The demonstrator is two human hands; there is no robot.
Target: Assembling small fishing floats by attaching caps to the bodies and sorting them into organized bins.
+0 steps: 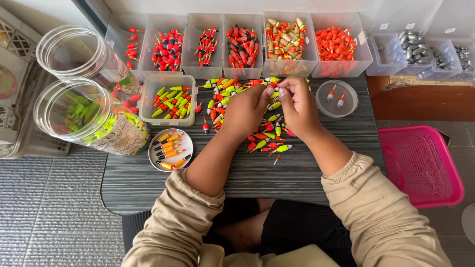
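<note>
Both hands, left hand (246, 111) and right hand (297, 106), meet fingertip to fingertip pinching a small float (275, 92) above the scattered floats (237, 106), bins (242, 44) at twelve o'clock, bare table (297, 173) toward six.

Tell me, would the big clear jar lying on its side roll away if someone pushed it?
Probably a bit. The clear jar is round and lies on its side, so a push could set it rolling. The small tub beside it might stop it. With its mouth open, the yellow-green floats inside could likely spill.
</note>
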